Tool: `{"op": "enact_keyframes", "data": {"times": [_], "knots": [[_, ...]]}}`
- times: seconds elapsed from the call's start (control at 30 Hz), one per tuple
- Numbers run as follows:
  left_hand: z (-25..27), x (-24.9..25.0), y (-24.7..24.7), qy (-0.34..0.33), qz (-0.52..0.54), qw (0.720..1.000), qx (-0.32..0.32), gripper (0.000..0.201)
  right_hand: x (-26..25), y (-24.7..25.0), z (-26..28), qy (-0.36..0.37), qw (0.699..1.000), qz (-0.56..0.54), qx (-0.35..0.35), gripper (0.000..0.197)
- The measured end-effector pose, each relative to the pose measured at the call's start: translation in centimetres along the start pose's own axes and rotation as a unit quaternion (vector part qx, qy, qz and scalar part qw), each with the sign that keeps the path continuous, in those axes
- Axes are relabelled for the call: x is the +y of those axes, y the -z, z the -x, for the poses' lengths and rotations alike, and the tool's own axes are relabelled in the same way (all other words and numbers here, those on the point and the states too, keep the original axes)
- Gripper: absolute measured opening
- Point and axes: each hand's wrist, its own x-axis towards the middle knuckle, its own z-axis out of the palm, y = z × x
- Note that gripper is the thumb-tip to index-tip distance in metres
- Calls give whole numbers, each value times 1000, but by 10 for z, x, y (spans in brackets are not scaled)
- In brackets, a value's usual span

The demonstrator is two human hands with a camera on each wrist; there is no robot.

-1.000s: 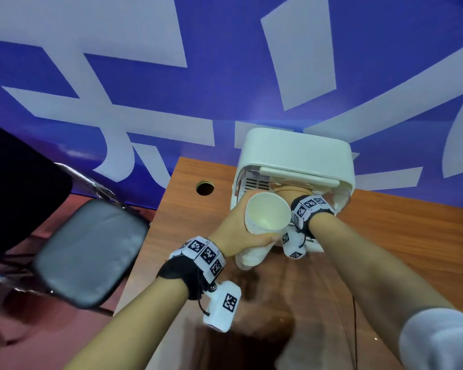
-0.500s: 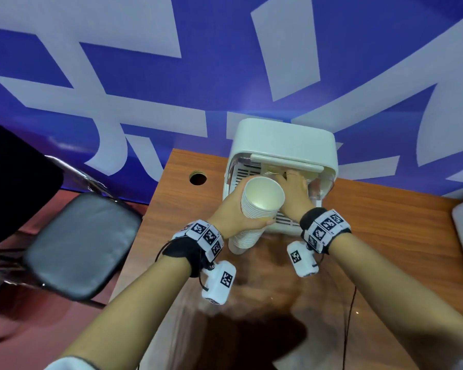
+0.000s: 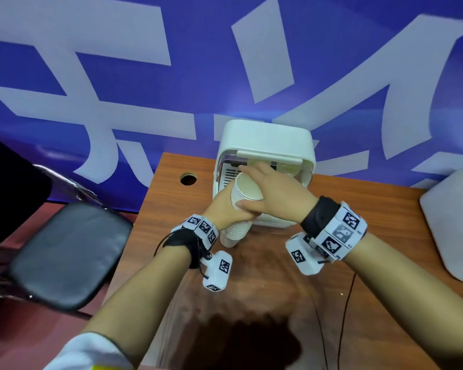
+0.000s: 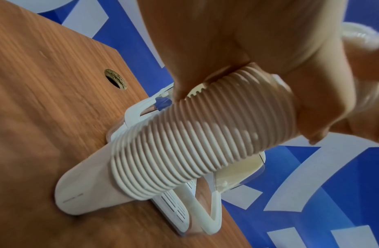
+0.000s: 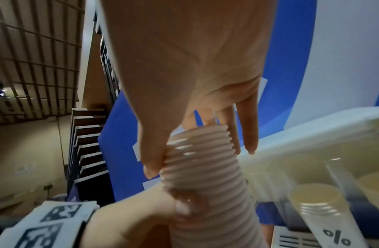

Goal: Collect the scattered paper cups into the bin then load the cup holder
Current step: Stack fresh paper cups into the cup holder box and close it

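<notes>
A tall stack of white paper cups leans in front of the white cup holder box at the back of the wooden table. My left hand grips the stack around its upper middle, with the fingers curled round it. My right hand reaches over the stack's open top. Its thumb is on one side of the uppermost cups and its fingers are on the far side. The stack's lowest cup is near the tabletop. More cups stand inside the holder box.
A black padded chair stands left of the table. A round cable hole is near the table's back left corner. A large white container sits at the right edge. A thin black cable runs toward me. A blue banner forms the wall behind.
My right hand has come out of the holder box and moved back onto the top of the stack. My left hand still holds the stack in about the same place.
</notes>
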Motion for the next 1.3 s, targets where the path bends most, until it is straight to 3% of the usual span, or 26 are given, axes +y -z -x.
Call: {"op": "enact_keyframes", "data": {"times": [0.2, 0.37, 0.57, 0.73, 1.0, 1.13, 1.3], "knots": [[5, -8, 2, 11, 15, 1000, -8, 88, -4, 7, -2, 31, 999, 34, 8, 78], [10, -8, 7, 12, 31, 999, -26, 82, -5, 14, 4, 62, 997, -50, 26, 71], [16, -15, 19, 20, 21, 999, -12, 89, 7, 49, 11, 1, 975, -187, 120, 67], [14, -24, 22, 1, -11, 1000, -7, 76, 36, 46, 24, -76, 948, -216, 219, 65], [7, -29, 26, 7, 2, 1000, -16, 76, 60, -22, 11, -128, 967, -179, 131, 79], [8, -23, 27, 17, 11, 1000, -24, 76, 64, -60, -3, -104, 980, -150, 81, 75], [6, -29, 36, 24, 25, 999, -32, 75, 61, -93, -38, -83, 980, -163, 84, 70]]}}
